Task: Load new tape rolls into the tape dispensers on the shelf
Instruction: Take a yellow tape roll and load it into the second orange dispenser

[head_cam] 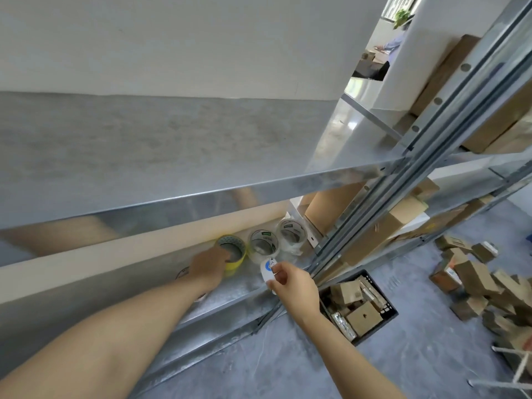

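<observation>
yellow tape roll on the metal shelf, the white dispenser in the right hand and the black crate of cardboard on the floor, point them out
yellow tape roll (236, 264): head view, on its yellow outer side.
white dispenser (267, 269): head view, on its white face.
black plastic crate (389, 309): head view, on its right rim.

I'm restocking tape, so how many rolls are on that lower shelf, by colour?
Yellow tape roll: 1, with the left hand on it
Clear tape rolls: 2
Total: 3
</observation>
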Demonstrator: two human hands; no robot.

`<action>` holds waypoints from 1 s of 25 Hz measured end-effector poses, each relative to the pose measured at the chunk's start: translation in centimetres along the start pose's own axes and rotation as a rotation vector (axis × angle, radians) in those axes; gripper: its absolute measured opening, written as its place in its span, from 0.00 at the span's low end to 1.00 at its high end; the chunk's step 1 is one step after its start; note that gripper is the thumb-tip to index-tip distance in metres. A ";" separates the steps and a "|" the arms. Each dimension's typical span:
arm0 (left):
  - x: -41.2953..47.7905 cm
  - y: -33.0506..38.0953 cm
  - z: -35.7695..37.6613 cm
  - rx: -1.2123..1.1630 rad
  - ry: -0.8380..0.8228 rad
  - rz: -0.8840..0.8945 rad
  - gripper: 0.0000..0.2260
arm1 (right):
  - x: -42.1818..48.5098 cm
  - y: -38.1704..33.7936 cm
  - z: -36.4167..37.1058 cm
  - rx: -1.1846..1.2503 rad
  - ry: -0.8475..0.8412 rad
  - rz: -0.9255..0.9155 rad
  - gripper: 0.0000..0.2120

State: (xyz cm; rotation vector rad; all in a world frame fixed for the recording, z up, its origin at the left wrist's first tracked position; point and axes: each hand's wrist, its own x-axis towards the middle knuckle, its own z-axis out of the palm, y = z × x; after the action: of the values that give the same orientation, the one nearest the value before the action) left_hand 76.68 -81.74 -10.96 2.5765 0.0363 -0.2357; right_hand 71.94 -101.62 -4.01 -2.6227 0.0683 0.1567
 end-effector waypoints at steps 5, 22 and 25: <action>-0.1 0.0 -3.7 -0.149 0.195 -0.100 0.10 | 2.3 -0.5 0.5 -0.052 -0.046 -0.162 0.08; -16.7 -10.4 -12.9 -0.529 0.520 -0.493 0.06 | 5.1 -2.8 9.4 -0.538 -0.169 -0.822 0.21; -19.4 -10.9 -13.4 -0.557 0.597 -0.516 0.09 | 5.1 -3.6 8.5 -0.478 -0.114 -0.775 0.13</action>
State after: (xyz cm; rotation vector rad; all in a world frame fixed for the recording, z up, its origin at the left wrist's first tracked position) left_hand 58.89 -64.99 -2.07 1.9496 0.8610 0.3260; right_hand 76.39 -94.43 -10.24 -2.8719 -1.1290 0.0487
